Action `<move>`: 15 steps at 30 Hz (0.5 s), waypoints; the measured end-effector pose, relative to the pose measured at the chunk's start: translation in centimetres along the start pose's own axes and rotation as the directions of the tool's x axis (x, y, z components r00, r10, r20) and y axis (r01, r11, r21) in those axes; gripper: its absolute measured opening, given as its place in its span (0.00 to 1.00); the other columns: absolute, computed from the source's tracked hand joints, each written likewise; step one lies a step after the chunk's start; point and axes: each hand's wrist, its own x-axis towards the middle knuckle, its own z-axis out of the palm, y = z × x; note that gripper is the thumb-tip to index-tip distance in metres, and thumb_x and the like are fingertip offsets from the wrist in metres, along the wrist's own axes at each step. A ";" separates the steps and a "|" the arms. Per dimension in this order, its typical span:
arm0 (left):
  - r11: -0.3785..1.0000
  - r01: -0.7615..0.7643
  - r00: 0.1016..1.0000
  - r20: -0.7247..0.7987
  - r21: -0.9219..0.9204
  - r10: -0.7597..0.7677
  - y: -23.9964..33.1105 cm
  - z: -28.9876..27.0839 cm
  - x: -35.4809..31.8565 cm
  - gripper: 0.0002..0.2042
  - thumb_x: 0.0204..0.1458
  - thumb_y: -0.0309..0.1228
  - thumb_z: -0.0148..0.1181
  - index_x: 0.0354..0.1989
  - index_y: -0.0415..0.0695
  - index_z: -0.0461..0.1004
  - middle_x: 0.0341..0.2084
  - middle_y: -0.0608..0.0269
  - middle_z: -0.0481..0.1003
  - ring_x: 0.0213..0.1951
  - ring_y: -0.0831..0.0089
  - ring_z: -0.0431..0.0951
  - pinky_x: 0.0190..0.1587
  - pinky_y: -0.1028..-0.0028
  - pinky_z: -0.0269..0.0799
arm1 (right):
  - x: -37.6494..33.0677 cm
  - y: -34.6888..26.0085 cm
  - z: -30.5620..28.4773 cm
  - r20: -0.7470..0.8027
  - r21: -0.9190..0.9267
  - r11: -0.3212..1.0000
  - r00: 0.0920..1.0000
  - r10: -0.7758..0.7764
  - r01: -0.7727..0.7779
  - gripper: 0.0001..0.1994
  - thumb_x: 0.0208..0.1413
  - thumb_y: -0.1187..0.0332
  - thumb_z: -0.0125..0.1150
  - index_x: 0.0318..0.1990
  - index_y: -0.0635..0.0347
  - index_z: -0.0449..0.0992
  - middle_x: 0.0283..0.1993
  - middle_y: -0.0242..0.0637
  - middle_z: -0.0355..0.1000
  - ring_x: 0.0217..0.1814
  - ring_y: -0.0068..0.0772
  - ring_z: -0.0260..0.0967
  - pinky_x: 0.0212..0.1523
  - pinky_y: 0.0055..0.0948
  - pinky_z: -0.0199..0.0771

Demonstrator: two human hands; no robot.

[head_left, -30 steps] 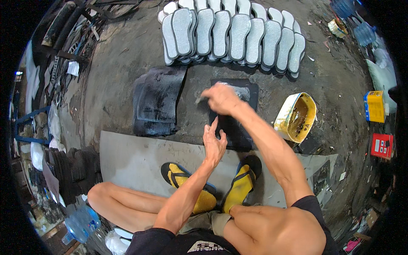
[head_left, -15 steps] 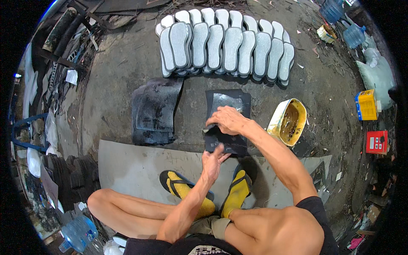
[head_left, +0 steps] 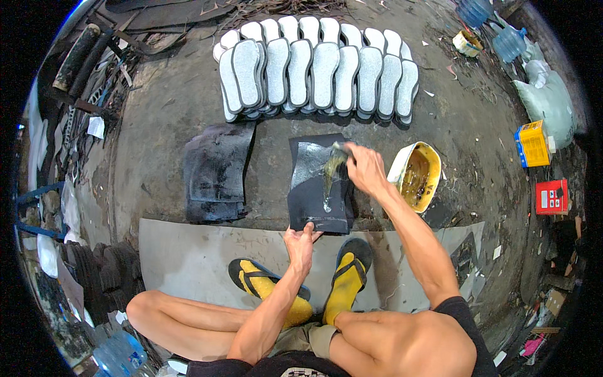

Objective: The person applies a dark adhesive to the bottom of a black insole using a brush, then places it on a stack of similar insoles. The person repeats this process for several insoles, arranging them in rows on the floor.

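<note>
In front of me lies a small pile of black rubber sheets (head_left: 304, 198). My left hand (head_left: 300, 246) pinches the near edge of the top sheet, thumb above and fingers beneath. My right hand (head_left: 367, 168) is closed on a small pale glue spreader (head_left: 340, 148), blurred and partly hidden, over the sheet's far right part. Wet, yellowish glue (head_left: 331, 171) lies in a streak below the spreader, and the sheet's far left part shines. Right of the pile stands a white and yellow tub (head_left: 402, 164) with brown glue inside.
Rows of grey-topped, dark-edged soles (head_left: 325, 74) stand beyond the sheets. To the left lies another black sheet stack (head_left: 217, 173). A grey mat (head_left: 188, 251) runs beneath my feet in yellow socks and flip-flops. A yellow-blue box (head_left: 532, 144) and red box (head_left: 551, 196) sit far right.
My right hand has moved right and outward across the sheet with the spreader. A wet glue streak now shows on it. My left hand now grips the sheet's near edge. The view has shifted slightly.
</note>
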 end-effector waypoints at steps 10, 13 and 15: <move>0.997 0.026 0.998 -0.056 0.073 -0.022 0.2 0.1 0.1 0.12 0.63 0.18 0.63 0.53 0.32 0.71 0.46 0.50 0.81 0.43 0.59 0.87 0.49 0.60 0.92 | 6.5 -6.3 3.0 0.350 0.082 0.862 0.795 -0.495 0.500 0.18 0.54 0.74 0.62 0.50 0.44 0.88 0.44 0.40 0.85 0.49 0.52 0.81 0.52 0.50 0.83; 0.999 0.018 0.998 -0.064 0.044 -0.015 0.1 0.1 -0.2 0.11 0.63 0.18 0.64 0.51 0.33 0.72 0.46 0.51 0.81 0.44 0.60 0.87 0.48 0.60 0.92 | 5.8 -4.9 1.7 -0.030 -0.114 0.961 0.966 -0.258 0.253 0.18 0.54 0.74 0.62 0.51 0.44 0.88 0.44 0.40 0.85 0.49 0.52 0.80 0.52 0.50 0.82; 1.000 -0.018 0.999 -0.027 0.013 0.018 -0.1 0.1 -0.2 0.10 0.63 0.17 0.64 0.50 0.33 0.73 0.45 0.52 0.81 0.44 0.61 0.87 0.47 0.59 0.91 | 5.6 -4.0 1.3 0.140 -0.145 0.947 0.954 -0.266 0.286 0.19 0.55 0.73 0.61 0.52 0.45 0.87 0.44 0.40 0.85 0.49 0.52 0.81 0.53 0.49 0.82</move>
